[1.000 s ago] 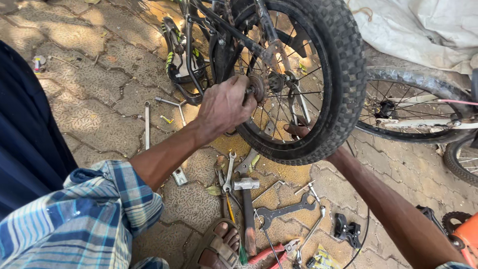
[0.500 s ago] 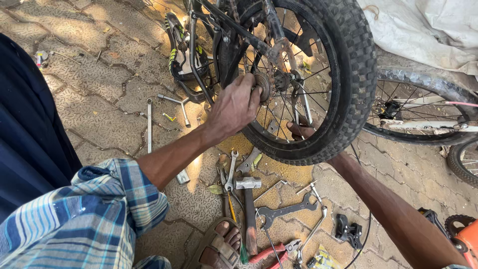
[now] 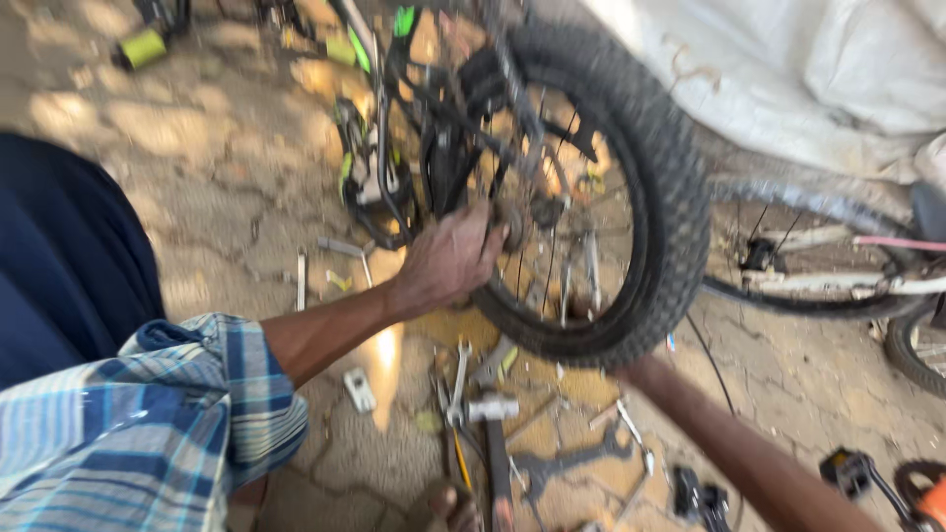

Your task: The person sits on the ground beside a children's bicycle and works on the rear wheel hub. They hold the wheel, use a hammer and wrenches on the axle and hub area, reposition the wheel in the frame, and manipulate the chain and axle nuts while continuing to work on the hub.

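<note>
Two bare arms reach toward a small bicycle wheel [image 3: 631, 197] with a thick knobby black tyre, held off the paved ground [image 3: 197, 177] in a dark frame. The left hand [image 3: 448, 261] rests at the wheel's hub [image 3: 517, 217], fingers curled around the axle area; its grip looks closed on the hub, though motion blur hides exactly how the fingertips sit. The left sleeve [image 3: 148, 424] is blue plaid, rolled to the elbow. The right forearm [image 3: 729, 443] passes under the tyre's lower edge, and the right hand is hidden behind the wheel, so whether its grip is closed or loose cannot be told.

Below the wheel, tools lie scattered on the paving: a hammer [image 3: 490, 419] with a metal head and dark handle, a combination spanner [image 3: 458, 384] just beside it, and a flat dark wrench [image 3: 572, 458] nearby. A second, thinner bicycle wheel [image 3: 808, 266] stands to the right, behind the knobby one. A pale tarpaulin [image 3: 788, 69] covers the upper right corner.
</note>
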